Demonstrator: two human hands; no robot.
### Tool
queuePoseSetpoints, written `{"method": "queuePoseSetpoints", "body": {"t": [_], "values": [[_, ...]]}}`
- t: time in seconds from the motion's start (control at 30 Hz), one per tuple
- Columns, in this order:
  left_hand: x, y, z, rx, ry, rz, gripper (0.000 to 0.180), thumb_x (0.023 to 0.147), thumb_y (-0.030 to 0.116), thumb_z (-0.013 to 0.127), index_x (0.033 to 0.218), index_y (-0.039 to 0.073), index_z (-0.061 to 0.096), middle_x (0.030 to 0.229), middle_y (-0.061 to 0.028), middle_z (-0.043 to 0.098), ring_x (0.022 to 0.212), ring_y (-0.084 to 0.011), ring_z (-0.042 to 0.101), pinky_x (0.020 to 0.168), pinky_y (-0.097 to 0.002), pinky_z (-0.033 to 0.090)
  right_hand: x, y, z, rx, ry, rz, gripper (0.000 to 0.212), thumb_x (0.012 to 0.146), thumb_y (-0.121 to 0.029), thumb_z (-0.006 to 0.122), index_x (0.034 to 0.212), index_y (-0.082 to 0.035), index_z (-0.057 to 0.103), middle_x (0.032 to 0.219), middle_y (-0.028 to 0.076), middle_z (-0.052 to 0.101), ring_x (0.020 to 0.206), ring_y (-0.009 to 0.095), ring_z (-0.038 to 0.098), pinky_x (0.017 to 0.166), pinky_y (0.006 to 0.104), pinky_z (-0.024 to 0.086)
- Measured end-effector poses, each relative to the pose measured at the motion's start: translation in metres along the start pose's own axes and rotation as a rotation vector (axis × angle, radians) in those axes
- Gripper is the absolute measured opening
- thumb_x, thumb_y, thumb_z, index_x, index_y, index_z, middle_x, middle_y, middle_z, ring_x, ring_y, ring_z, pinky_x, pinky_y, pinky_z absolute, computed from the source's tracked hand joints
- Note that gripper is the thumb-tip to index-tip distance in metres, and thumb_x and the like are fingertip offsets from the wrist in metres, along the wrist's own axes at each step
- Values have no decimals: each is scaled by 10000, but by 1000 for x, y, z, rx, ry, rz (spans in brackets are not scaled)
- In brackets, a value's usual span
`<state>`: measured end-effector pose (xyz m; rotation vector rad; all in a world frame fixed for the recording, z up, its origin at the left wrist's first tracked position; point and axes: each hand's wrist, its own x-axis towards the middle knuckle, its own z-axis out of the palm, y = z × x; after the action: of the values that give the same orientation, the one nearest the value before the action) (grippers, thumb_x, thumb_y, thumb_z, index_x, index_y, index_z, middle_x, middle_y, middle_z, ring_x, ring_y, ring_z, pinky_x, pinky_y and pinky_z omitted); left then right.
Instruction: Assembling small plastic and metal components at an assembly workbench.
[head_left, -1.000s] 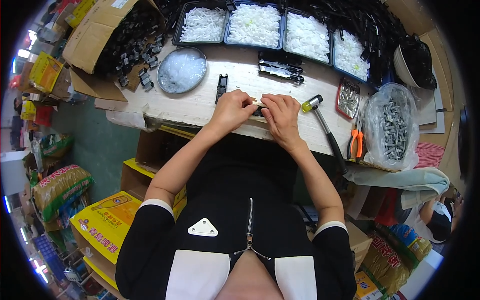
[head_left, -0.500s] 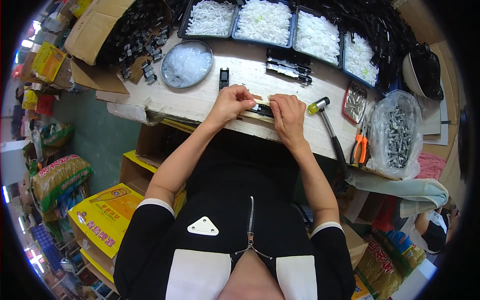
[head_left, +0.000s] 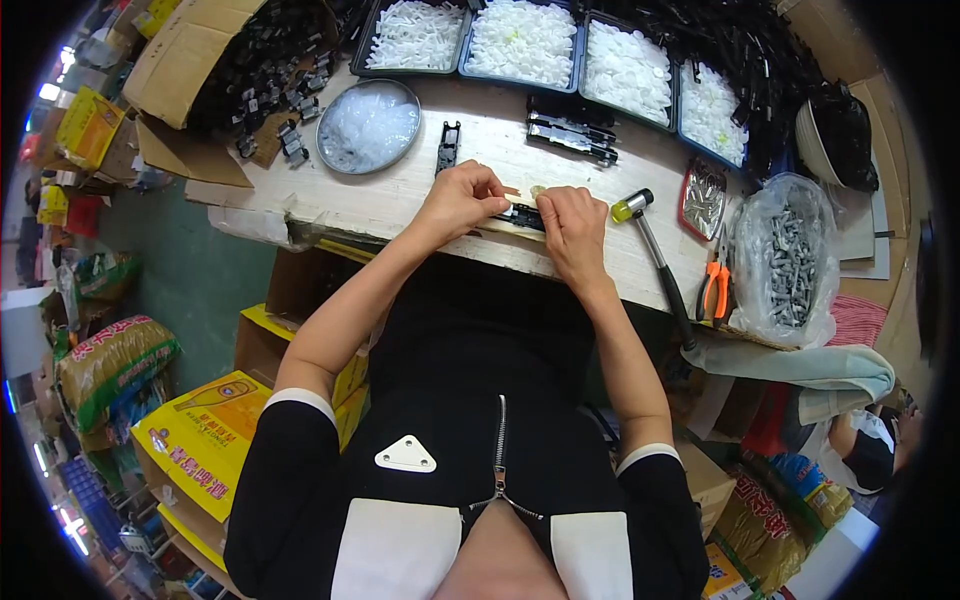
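Note:
At the front edge of the bench, a long narrow black part (head_left: 524,217) lies against a pale wooden block or fixture (head_left: 515,233). My left hand (head_left: 462,203) is closed at its left end, thumb and finger pinched by a small white piece (head_left: 508,209). My right hand (head_left: 575,228) grips the right end, thumb on top and fingers curled over the far side. The fingers partly hide both ends of the black part. Beyond my left hand lies another slim black part (head_left: 448,146).
Trays of white plastic pieces (head_left: 520,45) line the back. A round dish (head_left: 369,127) of clear bits stands left; black metal-topped parts (head_left: 572,135) lie mid-bench. On the right are a hammer (head_left: 655,255), orange-handled pliers (head_left: 714,285), a red tin of pins (head_left: 703,200) and a bag of grey parts (head_left: 790,260).
The view has shifted slightly. Both hands stay at the black part with nearly the same grip; nothing else has visibly moved.

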<state>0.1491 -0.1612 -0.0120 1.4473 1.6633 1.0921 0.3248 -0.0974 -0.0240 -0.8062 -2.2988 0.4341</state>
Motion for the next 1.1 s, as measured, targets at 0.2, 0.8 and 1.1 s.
{"method": "queuePoseSetpoints", "body": {"t": [0.2,0.8,1.1], "values": [[-4,-1,-7,-618,-36,-453,87,732,34,675,763,21,594,608,0,527,487,-44,454,412,-178,365,1,-3,0,-31,19,-29,86,842,-177,552,844,-92,565,787,28,553,753,199,498,713,332,319],[28,6,-20,215,-9,84,89,727,92,661,746,19,615,725,-46,510,624,-128,516,552,-256,431,13,77,-91,-216,168,143,131,832,-41,524,951,-14,572,876,133,557,754,263,549,671,317,445],[151,24,-31,614,246,154,266,744,278,637,887,55,621,843,-156,583,811,-320,575,710,-395,455,3,146,-126,-672,-126,589,207,770,-172,584,889,-3,596,895,213,579,831,373,560,726,443,439]]}}
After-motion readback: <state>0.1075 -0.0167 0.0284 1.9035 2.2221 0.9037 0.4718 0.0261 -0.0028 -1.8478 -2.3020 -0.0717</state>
